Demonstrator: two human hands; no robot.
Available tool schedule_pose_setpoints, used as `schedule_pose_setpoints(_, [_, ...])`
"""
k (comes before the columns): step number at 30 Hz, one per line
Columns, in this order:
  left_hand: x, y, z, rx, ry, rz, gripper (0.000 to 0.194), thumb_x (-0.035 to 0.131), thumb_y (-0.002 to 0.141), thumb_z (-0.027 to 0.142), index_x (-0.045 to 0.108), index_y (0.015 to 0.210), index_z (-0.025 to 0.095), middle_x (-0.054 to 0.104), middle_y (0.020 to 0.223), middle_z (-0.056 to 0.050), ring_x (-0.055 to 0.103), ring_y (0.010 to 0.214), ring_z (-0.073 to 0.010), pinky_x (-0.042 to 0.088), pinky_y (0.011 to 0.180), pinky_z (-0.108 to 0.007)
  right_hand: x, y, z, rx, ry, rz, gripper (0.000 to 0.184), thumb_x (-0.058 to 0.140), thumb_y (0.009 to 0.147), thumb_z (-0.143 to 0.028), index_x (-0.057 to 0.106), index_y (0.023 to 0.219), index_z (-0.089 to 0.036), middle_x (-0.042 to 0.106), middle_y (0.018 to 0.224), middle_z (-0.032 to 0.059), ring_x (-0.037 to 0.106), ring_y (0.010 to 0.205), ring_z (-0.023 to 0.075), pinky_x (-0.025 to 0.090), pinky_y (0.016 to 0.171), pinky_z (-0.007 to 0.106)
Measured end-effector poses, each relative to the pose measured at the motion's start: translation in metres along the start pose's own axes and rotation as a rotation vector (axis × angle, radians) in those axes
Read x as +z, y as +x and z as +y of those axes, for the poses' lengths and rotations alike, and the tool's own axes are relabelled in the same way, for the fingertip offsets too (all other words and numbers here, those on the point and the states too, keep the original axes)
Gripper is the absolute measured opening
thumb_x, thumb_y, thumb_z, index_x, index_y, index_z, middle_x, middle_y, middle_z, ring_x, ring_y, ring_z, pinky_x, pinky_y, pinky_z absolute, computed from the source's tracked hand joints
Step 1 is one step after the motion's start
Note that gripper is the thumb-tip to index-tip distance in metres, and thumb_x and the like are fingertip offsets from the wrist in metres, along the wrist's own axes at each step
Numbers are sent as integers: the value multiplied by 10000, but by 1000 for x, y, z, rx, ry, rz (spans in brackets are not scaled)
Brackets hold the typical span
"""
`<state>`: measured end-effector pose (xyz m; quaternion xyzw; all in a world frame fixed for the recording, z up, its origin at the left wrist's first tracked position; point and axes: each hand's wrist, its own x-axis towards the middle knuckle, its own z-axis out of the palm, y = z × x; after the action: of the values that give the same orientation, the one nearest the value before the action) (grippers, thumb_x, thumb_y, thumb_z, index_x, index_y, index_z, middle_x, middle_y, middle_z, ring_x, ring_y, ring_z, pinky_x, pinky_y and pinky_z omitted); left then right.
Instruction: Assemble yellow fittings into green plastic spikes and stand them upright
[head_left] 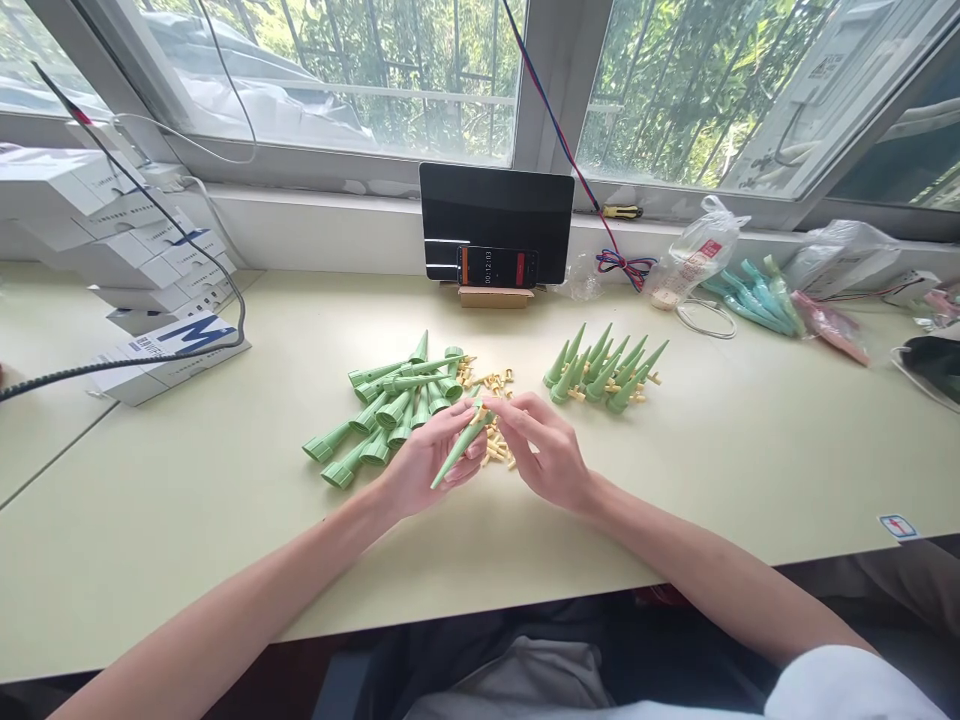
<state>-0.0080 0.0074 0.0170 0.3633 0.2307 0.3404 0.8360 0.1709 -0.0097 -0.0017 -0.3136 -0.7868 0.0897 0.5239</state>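
Note:
My left hand [427, 462] is closed around a green plastic cone nozzle [459, 455], its narrow tip pointing down toward me and its wide end up at my fingertips. At that wide end, the fingers of my right hand [546, 448] are drawn together on a small yellow peg [482, 413], which touches the cone; how far it sits in it I cannot tell. Loose green cones [390, 410] lie in a heap beyond my left hand. Small yellow pegs [496, 448] are scattered under and behind my hands. To the right, several cones with yellow pegs [604, 375] stand upright in a group.
A phone showing a timer [497, 267] leans on a black tablet [496, 215] by the window. White boxes [161, 260] are stacked at left, with a black cable [232, 290] in front. Plastic bags [694, 250], cords and a yellow-handled tool [621, 212] lie at the back right.

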Motion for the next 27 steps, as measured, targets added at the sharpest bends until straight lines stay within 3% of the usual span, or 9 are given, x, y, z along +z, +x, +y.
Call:
schedule_pose_setpoints(15, [2, 0, -1, 18, 91, 14, 90, 583, 923, 272, 569, 933, 183, 530, 593, 26, 376, 352, -36, 306, 352, -136, -1, 2, -1, -21, 45, 51, 287, 473, 984, -118, 627, 1202, -225, 629, 905, 57, 600, 780, 142, 526, 670, 264])
schedule_pose_setpoints(21, [2, 0, -2, 59, 183, 3, 262, 624, 908, 309, 616, 1148, 205, 503, 585, 22, 388, 433, -68, 308, 380, -146, -2, 3, -3, -58, 95, 44, 262, 513, 962, -105, 660, 1142, -226, 616, 857, 44, 614, 753, 138, 543, 679, 264])
schedule_pose_setpoints(27, [-1, -1, -3, 37, 224, -17, 341, 609, 918, 356, 628, 1226, 211, 433, 596, 30, 339, 482, -72, 286, 419, -165, -2, 2, -2, -96, 77, 70, 219, 521, 962, -125, 670, 1102, -205, 628, 840, 50, 633, 765, 144, 585, 728, 291])
